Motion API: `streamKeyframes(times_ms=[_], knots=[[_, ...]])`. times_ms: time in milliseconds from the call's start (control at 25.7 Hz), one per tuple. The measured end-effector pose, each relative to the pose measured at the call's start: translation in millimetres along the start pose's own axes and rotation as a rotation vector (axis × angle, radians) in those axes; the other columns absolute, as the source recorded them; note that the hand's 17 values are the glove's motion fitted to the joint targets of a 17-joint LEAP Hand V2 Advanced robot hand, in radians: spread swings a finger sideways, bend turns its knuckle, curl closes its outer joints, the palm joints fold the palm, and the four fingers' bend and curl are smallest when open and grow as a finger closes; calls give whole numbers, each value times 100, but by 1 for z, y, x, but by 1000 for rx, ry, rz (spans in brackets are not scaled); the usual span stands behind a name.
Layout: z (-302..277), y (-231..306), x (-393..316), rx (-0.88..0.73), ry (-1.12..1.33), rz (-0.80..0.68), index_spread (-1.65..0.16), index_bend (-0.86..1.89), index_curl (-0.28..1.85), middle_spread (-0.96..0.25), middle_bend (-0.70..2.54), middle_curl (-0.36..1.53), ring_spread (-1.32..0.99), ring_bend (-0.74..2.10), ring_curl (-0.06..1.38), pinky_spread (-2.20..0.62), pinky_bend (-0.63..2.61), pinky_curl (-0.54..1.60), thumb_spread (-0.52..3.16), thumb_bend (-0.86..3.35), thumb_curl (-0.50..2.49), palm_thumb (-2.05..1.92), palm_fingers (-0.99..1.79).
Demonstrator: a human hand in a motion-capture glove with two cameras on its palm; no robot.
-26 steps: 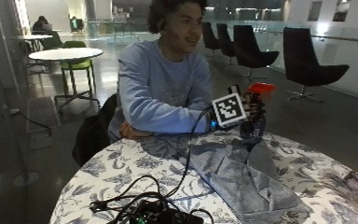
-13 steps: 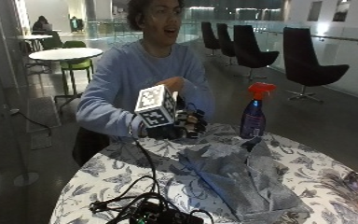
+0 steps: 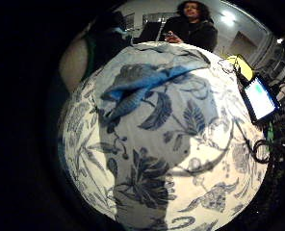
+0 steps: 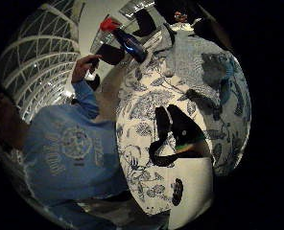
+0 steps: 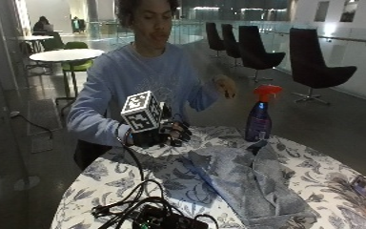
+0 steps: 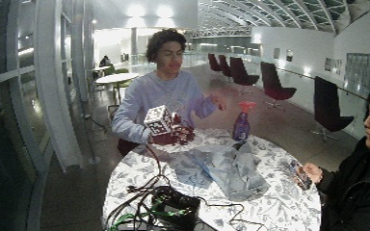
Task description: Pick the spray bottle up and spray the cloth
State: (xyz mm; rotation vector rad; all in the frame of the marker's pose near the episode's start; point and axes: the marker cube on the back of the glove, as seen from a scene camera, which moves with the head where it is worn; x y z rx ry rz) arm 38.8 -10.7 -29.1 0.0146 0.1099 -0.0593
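Since the earlier frame, the gloved right hand (image 5: 169,134) stays at centre-left, fingers loosely curled, grasping nothing. Right of centre, the spray bottle (image 5: 259,114) stands upright, nozzle pointing right, beside the cloth (image 5: 253,183).

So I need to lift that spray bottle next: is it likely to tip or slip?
The spray bottle stands tall and narrow on the tablecloth, so a sideways nudge could probably tip it. Its glossy body may be slippery; the neck under the red trigger looks the safer grip. It looks like rigid plastic, so probably not fragile.
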Motion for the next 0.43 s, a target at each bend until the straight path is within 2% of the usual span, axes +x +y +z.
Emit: streamKeyframes(times_ms=[429], knots=[[3, 8, -3, -6, -13, 2, -33, 18, 33, -5, 28, 42, 2, 36, 33, 21, 15, 27, 107, -2, 44, 78, 61]])
